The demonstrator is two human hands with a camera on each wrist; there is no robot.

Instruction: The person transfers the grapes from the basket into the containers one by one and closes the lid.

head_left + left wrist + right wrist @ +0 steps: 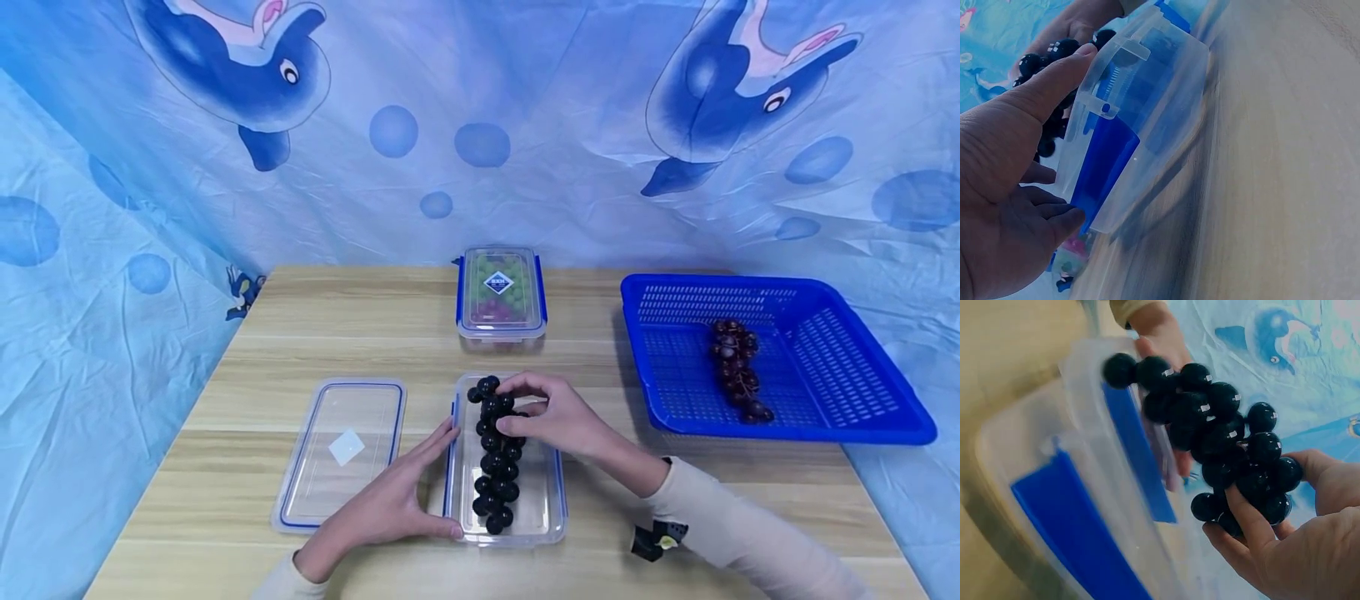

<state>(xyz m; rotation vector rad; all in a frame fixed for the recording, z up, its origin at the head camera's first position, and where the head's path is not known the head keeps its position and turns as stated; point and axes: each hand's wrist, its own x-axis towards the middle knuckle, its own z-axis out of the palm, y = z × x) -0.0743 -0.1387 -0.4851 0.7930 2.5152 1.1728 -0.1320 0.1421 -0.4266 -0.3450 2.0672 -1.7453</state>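
A bunch of black grapes (492, 467) lies lengthwise over a clear plastic container (542, 504) with a blue edge. My right hand (555, 421) grips the bunch near its far end, thumb and fingers around the grapes. In the right wrist view the grapes (1194, 409) hang tilted above the container's rim, held from the side. My left hand (393, 496) rests along the container's left side, fingers extended and thumb at the near left corner. The left wrist view shows the thumb by the rim of the container (1172, 75) and the fingers at its blue latch (1105, 165).
A clear lid (341, 487) with a blue seal lies left of the container. Farther back stands a closed container (501, 304) with green and reddish grapes inside. On the right, a blue basket (663, 379) holds a bunch of dark red grapes (735, 367).
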